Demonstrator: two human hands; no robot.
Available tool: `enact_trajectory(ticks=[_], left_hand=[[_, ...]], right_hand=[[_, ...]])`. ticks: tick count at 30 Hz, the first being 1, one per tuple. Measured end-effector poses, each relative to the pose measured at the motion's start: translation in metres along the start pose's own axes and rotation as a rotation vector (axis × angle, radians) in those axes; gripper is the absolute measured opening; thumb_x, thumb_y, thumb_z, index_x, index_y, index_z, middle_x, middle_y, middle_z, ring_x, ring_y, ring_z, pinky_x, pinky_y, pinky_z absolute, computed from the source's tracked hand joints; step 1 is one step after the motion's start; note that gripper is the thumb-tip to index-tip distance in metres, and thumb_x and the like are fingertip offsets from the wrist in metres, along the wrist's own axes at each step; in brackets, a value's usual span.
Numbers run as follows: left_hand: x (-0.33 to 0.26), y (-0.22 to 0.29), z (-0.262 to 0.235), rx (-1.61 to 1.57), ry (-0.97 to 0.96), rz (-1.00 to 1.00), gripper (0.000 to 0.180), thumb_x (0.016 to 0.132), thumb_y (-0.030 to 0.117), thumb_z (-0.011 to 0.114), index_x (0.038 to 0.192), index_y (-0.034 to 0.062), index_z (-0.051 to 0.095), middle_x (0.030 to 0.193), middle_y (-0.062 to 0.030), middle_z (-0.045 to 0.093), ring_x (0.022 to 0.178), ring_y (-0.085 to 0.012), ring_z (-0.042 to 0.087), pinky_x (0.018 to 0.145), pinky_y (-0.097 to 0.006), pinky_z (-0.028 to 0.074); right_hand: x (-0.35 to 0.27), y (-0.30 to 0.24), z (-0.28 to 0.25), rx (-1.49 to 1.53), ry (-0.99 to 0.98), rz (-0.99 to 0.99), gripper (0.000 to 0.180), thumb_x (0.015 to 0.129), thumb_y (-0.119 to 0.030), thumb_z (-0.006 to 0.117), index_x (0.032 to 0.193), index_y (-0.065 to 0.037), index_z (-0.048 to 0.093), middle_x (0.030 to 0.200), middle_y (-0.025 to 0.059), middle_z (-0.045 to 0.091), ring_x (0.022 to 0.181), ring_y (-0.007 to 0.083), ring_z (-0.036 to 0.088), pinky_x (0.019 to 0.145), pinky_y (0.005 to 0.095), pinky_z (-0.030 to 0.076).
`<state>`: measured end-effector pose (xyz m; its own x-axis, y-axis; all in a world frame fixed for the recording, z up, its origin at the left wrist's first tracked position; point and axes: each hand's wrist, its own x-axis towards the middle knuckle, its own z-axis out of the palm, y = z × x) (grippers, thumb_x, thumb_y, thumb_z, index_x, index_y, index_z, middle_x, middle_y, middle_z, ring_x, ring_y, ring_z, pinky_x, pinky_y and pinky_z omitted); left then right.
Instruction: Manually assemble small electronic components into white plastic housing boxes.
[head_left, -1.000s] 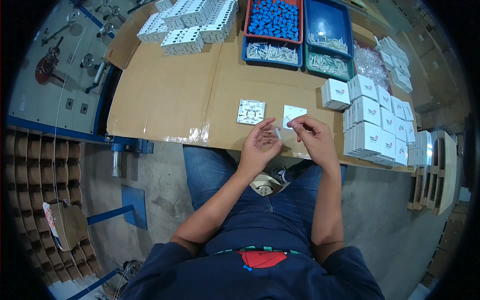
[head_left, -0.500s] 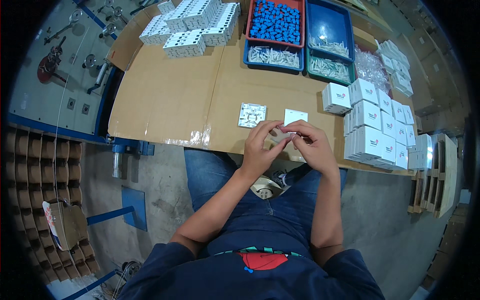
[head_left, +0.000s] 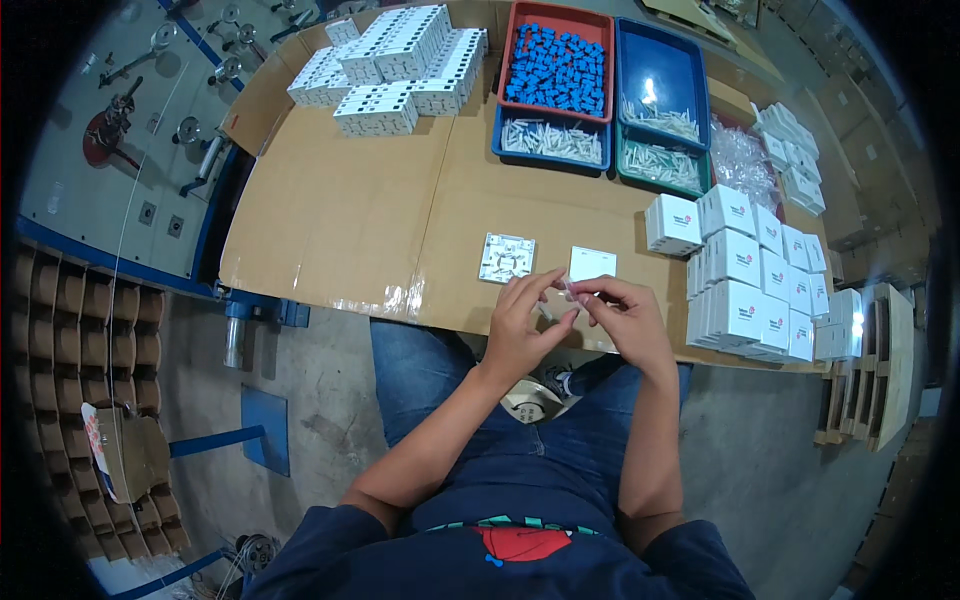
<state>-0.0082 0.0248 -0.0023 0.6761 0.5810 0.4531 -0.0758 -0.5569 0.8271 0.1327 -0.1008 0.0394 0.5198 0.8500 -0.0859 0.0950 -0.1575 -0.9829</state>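
Note:
My left hand [head_left: 522, 325] and my right hand [head_left: 622, 320] meet over the near edge of the cardboard-covered table [head_left: 350, 220]. Together they pinch a small clear plastic bag [head_left: 570, 293] between their fingertips. What is inside the bag is too small to tell. Just beyond my fingers lie a white square plate with moulded ribs [head_left: 506, 258] and a plain white square cover [head_left: 592, 264], flat on the cardboard.
Stacks of small white boxes [head_left: 755, 285] stand at the right. Trays at the back hold blue parts [head_left: 558, 68] and clear-bagged pieces [head_left: 553, 138]. More white plates are piled at the back left [head_left: 395, 60]. Cardboard dividers [head_left: 80, 360] line the floor on the left.
My hands came together, then drew slightly apart with the small bag stretched between them. The two white pieces on the table have not moved.

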Motion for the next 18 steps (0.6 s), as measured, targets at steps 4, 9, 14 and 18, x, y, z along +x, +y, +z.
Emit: enact_trajectory(ticks=[4, 9, 14, 18], left_hand=[[-0.0038, -0.0039, -0.0019, 0.009, -0.013, 0.025, 0.055, 0.078, 0.006, 0.083, 0.13, 0.0026, 0.067, 0.11, -0.0115, 0.07, 0.093, -0.023, 0.064, 0.086, -0.034, 0.053], [-0.0023, -0.0019, -0.0001, -0.047, -0.005, 0.007, 0.051, 0.079, 0.01, 0.082, 0.127, 0.005, 0.068, 0.107, -0.0098, 0.07, 0.092, -0.0247, 0.064, 0.088, -0.037, 0.05], [-0.0049, -0.0073, -0.0001, -0.116, -0.049, -0.079, 0.05, 0.08, 0.008, 0.081, 0.127, 0.0031, 0.068, 0.108, -0.0111, 0.069, 0.094, -0.024, 0.065, 0.083, -0.035, 0.053], [-0.0039, -0.0055, 0.0017, -0.114, -0.057, -0.074, 0.051, 0.079, 0.009, 0.084, 0.127, 0.0027, 0.068, 0.108, -0.0122, 0.069, 0.095, -0.0227, 0.066, 0.081, -0.034, 0.054]], right_hand=[[0.0002, 0.0014, -0.0031, 0.016, -0.018, -0.057, 0.024, 0.095, 0.003, 0.061, 0.112, -0.001, 0.077, 0.103, 0.0054, 0.074, 0.078, 0.01, 0.062, 0.067, 0.0242, 0.05], [-0.0003, -0.0031, -0.0063, 0.0, -0.03, -0.091, 0.031, 0.091, 0.008, 0.054, 0.109, -0.002, 0.078, 0.105, 0.006, 0.072, 0.075, 0.0104, 0.06, 0.065, 0.0241, 0.049], [0.0007, -0.0047, -0.0057, -0.004, -0.016, -0.024, 0.026, 0.093, 0.006, 0.051, 0.102, 0.002, 0.075, 0.101, 0.0062, 0.071, 0.081, 0.011, 0.063, 0.068, 0.0258, 0.05], [0.0012, -0.0044, -0.0054, -0.032, 0.0, 0.009, 0.024, 0.093, 0.005, 0.052, 0.102, 0.002, 0.074, 0.1, 0.0062, 0.072, 0.079, 0.0108, 0.063, 0.066, 0.0257, 0.05]])
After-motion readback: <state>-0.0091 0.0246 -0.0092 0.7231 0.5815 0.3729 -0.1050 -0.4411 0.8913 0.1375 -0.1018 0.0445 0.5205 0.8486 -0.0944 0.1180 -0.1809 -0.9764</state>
